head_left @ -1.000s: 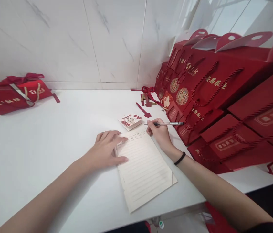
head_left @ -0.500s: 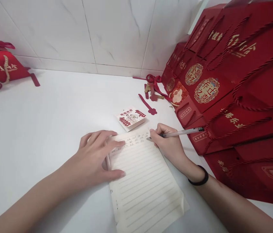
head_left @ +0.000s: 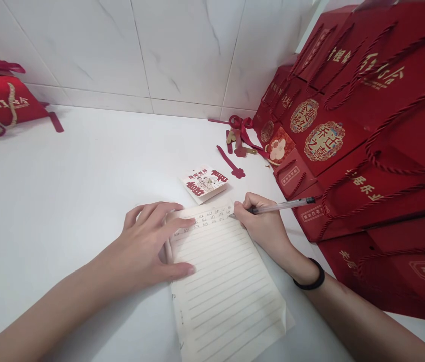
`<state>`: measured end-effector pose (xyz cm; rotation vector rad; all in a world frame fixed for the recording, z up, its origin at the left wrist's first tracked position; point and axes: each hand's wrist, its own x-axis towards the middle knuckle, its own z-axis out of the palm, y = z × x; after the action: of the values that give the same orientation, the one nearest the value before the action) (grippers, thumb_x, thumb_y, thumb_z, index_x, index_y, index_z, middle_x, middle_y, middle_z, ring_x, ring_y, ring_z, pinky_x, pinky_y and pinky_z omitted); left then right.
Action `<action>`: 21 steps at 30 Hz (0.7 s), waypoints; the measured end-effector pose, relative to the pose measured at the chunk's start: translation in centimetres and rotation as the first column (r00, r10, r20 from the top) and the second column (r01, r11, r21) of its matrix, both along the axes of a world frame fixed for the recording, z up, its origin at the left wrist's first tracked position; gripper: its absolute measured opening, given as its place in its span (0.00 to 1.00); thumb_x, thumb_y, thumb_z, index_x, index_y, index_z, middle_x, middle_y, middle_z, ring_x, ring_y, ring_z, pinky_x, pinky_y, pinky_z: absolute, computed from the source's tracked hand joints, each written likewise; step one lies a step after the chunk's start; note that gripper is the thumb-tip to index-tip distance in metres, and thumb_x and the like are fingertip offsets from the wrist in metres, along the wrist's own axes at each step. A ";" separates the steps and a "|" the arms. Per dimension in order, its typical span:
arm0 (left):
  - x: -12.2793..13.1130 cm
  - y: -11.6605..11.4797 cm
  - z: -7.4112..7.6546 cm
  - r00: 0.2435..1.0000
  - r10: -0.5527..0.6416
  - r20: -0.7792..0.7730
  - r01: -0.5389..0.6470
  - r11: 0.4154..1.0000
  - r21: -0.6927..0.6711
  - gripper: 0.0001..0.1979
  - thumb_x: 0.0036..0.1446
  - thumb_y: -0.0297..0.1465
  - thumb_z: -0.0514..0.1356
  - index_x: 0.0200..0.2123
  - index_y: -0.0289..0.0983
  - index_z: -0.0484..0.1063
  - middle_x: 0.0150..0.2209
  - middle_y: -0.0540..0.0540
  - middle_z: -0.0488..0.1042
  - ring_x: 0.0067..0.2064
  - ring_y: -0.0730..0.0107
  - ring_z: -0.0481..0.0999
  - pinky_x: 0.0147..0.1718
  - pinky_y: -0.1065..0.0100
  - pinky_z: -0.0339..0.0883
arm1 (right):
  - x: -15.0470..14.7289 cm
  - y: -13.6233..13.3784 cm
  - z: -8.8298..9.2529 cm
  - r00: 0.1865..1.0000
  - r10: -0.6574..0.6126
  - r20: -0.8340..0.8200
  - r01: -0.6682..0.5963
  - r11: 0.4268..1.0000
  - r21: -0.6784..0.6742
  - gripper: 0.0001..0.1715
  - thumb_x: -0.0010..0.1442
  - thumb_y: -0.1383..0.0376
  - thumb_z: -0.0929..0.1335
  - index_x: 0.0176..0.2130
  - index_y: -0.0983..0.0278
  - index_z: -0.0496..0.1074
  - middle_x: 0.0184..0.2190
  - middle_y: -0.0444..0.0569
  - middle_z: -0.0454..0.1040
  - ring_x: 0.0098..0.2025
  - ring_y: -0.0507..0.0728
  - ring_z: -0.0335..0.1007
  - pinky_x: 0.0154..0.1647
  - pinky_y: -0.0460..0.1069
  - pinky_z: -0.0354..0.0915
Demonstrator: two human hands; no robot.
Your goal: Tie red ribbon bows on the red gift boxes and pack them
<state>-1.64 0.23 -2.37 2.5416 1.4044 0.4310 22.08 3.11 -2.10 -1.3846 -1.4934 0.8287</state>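
Observation:
A lined notebook (head_left: 231, 281) lies on the white table, with rows of small handwritten marks along its top lines. My left hand (head_left: 152, 241) rests flat with its fingers spread over the notebook's left edge, thumb and forefinger on the page. Between the fingers of my right hand (head_left: 263, 223) is a clear-barrelled pen (head_left: 285, 205), its tip at the right end of the written rows. Just above the notebook sits a small printed card (head_left: 205, 184) with red lettering and drawn figures. My right wrist wears a black band.
Red gift bags (head_left: 348, 146) with rope handles are stacked along the right side. Red ribbon pieces (head_left: 240, 136) and a flower-ended strip (head_left: 235, 166) lie beside them. Another red bag (head_left: 12, 103) stands at the far left, near the tiled wall (head_left: 182, 50).
The view has shifted very slightly. Both hands keep nearly the same places, the left on the notebook and the right with the pen at the written rows.

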 end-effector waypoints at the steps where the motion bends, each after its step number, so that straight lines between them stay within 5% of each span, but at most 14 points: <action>1: 0.0 0.0 0.1 1.000 -0.003 -0.005 0.003 1.000 -0.008 0.29 0.43 0.51 0.61 0.50 0.51 0.67 0.54 0.47 0.62 0.55 0.50 0.58 0.53 0.49 0.53 | 0.0 0.0 0.0 1.000 0.001 0.011 -0.001 1.000 0.014 0.20 0.50 0.64 0.64 0.18 0.61 0.47 0.14 0.36 0.47 0.17 0.47 0.43 0.17 0.44 0.44; 12: 0.0 0.0 0.1 1.000 -0.015 0.007 0.015 0.999 -0.039 0.29 0.44 0.52 0.59 0.51 0.50 0.66 0.55 0.47 0.61 0.56 0.51 0.57 0.55 0.48 0.48 | 0.1 0.2 0.0 0.999 -0.031 0.043 0.029 0.998 0.053 0.19 0.47 0.65 0.63 0.17 0.61 0.46 0.15 0.37 0.45 0.18 0.47 0.42 0.18 0.44 0.43; 21: 0.6 -0.3 1.5 0.998 0.000 0.061 0.011 0.983 -0.186 0.33 0.41 0.50 0.64 0.51 0.45 0.67 0.55 0.41 0.61 0.57 0.45 0.56 0.55 0.45 0.47 | 0.8 1.5 -0.9 0.965 -0.134 -0.224 0.125 0.991 -0.054 0.20 0.49 0.50 0.69 0.24 0.61 0.60 0.15 0.37 0.58 0.14 0.48 0.49 0.12 0.43 0.45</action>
<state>-1.04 -0.04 -0.92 2.3632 1.3483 0.3545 22.92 4.57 -2.97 -1.3514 -1.2039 0.9050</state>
